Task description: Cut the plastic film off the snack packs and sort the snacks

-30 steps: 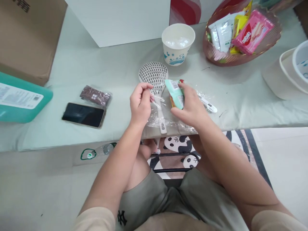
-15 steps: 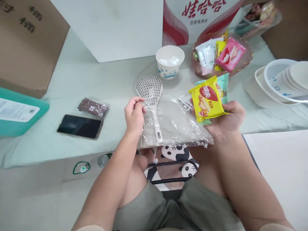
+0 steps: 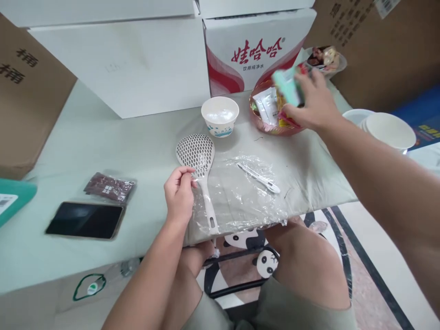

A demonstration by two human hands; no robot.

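Observation:
My right hand (image 3: 314,98) is closed on a mint-green snack packet (image 3: 288,86), blurred by motion, above the pinkish basket (image 3: 271,130) at the back. A bit of red shows by its fingers; whether a second packet is held there is unclear. Inside the basket lie silvery-white sachets (image 3: 266,105) and yellow and pink packets, partly covered by the hand. My left hand (image 3: 180,188) is pinched beside the neck of a white slotted skimmer (image 3: 196,153); what its fingertips hold, if anything, is hidden. The skimmer's handle lies over clear plastic wrap (image 3: 237,201).
A slim white pen-like tool (image 3: 259,178) rests on the plastic. Behind the skimmer stands a paper bowl (image 3: 220,117). A phone (image 3: 85,220) and a brown packet (image 3: 110,187) lie left. White tubs (image 3: 390,130) stand right; cartons (image 3: 257,55) line the back.
My right hand has moved up and away to the basket with the packet, uncovering the slim white tool. My left hand keeps its pinch beside the skimmer. The view has shifted.

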